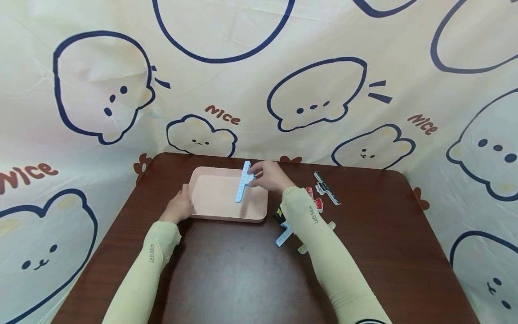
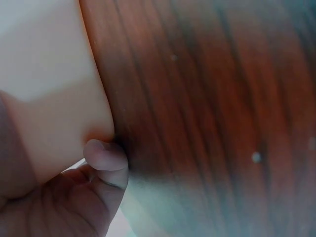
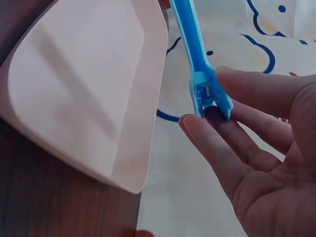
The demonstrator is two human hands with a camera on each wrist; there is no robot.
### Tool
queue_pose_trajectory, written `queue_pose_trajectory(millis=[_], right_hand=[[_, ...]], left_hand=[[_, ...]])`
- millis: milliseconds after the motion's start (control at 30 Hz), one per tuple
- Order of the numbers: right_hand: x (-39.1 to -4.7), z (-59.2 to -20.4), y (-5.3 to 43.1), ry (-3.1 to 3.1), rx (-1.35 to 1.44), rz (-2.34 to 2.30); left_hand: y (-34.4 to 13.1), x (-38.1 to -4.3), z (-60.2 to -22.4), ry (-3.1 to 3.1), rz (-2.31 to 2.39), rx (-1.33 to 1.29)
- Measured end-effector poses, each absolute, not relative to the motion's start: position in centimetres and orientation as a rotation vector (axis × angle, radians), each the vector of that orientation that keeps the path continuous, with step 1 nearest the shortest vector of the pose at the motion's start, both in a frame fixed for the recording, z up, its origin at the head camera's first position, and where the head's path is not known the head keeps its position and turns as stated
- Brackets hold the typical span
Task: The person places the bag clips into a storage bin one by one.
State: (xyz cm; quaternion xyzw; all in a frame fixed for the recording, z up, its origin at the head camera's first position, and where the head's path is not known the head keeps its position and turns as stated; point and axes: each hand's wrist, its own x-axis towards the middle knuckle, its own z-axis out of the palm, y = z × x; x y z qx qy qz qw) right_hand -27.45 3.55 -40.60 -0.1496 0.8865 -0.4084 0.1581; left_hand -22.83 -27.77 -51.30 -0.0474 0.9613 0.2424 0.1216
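My right hand (image 1: 269,176) pinches a light blue bag clip (image 1: 243,182) by its handle, between thumb and fingers, and holds it over the pale pink tray (image 1: 218,191). In the right wrist view the clip (image 3: 195,44) shows a small metal spring between its handle parts, and its long bar points up and away from the palm. My left hand (image 1: 179,206) grips the tray at its left edge. A bent digit presses near the tray corner in the left wrist view; the other left fingers are mostly hidden there.
Right of the tray lie several more clips: a black and white one (image 1: 327,188), a red one (image 1: 319,204), another blue one (image 1: 284,235) and a yellow-green one (image 1: 302,249). My right forearm partly covers them. A patterned curtain (image 1: 251,99) hangs behind the brown table (image 1: 234,274).
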Motion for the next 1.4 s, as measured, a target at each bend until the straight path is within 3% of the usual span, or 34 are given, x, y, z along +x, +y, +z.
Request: queue_pose_trajectory(millis=[633, 1400], right_hand=[[-29.0, -43.6, -2.8, 2.515, -0.481, -1.047], [-29.9, -46.9, -5.8, 2.539, -0.489, -0.957]], left_hand=[[-28.3, -22.5, -51.3, 2.787, 0.728, -0.164], [-27.8, -22.2, -51.3, 2.800, 0.759, -0.170]])
